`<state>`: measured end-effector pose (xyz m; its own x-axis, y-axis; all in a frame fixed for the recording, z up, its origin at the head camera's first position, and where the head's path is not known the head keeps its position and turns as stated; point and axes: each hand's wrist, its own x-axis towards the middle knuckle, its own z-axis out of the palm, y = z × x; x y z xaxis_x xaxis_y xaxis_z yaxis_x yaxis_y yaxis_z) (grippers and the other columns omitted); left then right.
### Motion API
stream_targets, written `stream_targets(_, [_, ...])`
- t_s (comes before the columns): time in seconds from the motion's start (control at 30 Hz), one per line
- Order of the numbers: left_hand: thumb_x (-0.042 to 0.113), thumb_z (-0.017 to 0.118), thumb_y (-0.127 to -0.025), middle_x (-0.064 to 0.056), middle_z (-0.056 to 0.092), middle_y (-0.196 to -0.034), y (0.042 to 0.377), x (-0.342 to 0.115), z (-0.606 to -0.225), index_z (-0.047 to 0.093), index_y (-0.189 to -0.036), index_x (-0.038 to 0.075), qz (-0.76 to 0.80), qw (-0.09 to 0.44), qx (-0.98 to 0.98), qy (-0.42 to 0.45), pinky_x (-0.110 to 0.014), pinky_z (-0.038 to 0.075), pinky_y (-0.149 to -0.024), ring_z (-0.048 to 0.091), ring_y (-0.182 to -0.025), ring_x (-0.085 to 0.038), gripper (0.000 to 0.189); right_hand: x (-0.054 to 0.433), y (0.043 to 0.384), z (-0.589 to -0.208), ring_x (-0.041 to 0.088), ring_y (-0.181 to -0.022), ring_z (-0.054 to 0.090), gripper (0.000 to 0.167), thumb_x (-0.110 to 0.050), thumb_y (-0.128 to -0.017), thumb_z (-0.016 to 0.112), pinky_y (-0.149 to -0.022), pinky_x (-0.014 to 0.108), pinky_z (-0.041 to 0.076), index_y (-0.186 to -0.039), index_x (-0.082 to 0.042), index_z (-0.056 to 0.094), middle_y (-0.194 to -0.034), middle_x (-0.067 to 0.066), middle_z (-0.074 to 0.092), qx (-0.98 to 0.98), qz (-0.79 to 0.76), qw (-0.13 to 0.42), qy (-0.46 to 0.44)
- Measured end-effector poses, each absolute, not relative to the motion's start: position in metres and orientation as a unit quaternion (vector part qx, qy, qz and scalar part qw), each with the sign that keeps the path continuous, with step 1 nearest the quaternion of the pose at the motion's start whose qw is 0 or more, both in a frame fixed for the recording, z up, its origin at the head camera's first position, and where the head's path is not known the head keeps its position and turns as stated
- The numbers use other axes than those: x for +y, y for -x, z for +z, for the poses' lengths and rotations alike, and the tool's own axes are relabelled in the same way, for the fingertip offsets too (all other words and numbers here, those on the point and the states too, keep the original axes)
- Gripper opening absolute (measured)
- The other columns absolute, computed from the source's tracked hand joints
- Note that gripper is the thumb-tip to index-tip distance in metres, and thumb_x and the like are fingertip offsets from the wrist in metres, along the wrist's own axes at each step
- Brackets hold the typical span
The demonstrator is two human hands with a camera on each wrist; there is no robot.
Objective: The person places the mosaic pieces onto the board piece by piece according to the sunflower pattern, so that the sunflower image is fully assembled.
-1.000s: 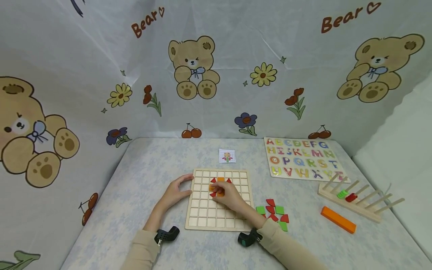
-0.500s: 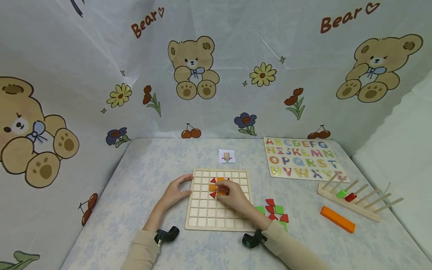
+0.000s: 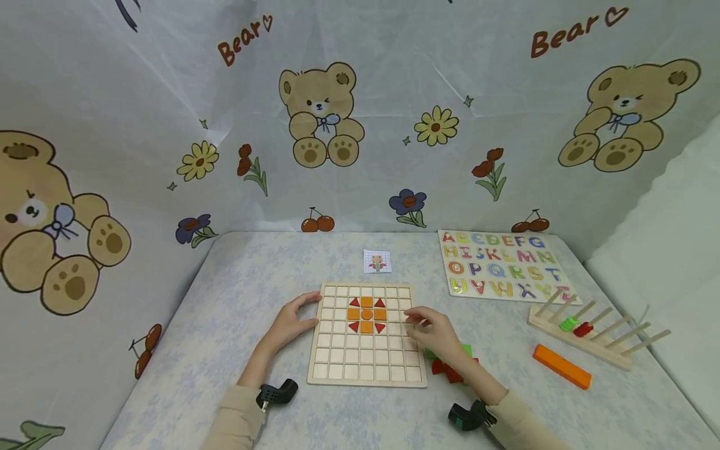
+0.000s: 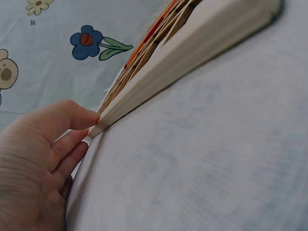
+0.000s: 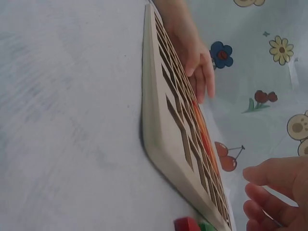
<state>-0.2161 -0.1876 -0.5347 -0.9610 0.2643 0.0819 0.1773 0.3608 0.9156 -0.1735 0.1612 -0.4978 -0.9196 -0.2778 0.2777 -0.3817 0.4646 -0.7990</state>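
Tile-laying on a gridded board (image 3: pixel 367 369), at what we judged to be the pause between seating one tile and fetching another. The board lay on the worktop (image 3: pixel 253 262), with a small pattern card (image 3: pixel 377 262) just beyond it. We saw the left grip (image 3: pixel 292 322) touching the board's left rim, thumb and fingers widely parted. The right grip (image 3: pixel 435 334) hung near the right rim, its fingers loosely bent; its gap was narrow and we saw nothing held there. The next move, in our judgement, called for lifting a single loose piece and seating it squarely in its cell, the left side keeping the board steady.

Counting, we found one board, one card, four orange squares (image 3: pixel 367 302), one orange round piece (image 3: pixel 367 314) amid them, and four red triangles (image 3: pixel 379 303) at the corners. Loose green pieces (image 3: pixel 467 350) and red pieces (image 3: pixel 452 373) lay beside the board, partly hidden by the right forearm, so we could not count them. Farther right we counted one letter board (image 3: pixel 491 294), one peg rack (image 3: pixel 604 351) and one orange bar (image 3: pixel 562 367).
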Motion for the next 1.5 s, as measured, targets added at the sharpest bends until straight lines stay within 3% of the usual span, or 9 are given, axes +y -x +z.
stream_targets(0.3, [0.015,0.072,-0.085,-0.007,0.055,-0.137,0.215,-0.189,-0.535,0.048,-0.140,0.014,0.557,0.042,0.818,-0.136,-0.056,0.020,-0.118,0.033,-0.141,-0.029,0.060,0.193,0.155,-0.497,0.021,-0.084,0.061,0.037,0.006,-0.077,0.071,-0.069,0.024,0.051,-0.113,0.001,0.065,-0.093,0.011,0.069,-0.872,0.462,0.050,-0.152])
stream_targets(0.63, [0.010,0.072,-0.083,-0.008,0.056,-0.137,0.215,-0.186,-0.531,0.049,-0.139,0.013,0.554,0.049,0.822,-0.120,-0.053,0.021,-0.119,0.035,-0.141,-0.029,0.061,0.210,0.141,-0.506,0.015,-0.085,0.061,0.045,0.002,-0.074,0.075,-0.074,0.022,0.052,-0.117,0.001,0.063,-0.095,0.007,0.068,-0.887,0.442,0.009,-0.134])
stream_targets(1.5, [0.012,0.073,-0.083,-0.006,0.056,-0.137,0.216,-0.187,-0.533,0.049,-0.139,0.015,0.554,0.048,0.822,-0.122,-0.053,0.021,-0.118,0.035,-0.141,-0.028,0.061,0.213,0.144,-0.513,0.011,-0.085,0.061,0.043,-0.001,-0.076,0.075,-0.073,0.020,0.051,-0.117,-0.003,0.064,-0.100,0.005,0.072,-0.891,0.439,-0.005,-0.117])
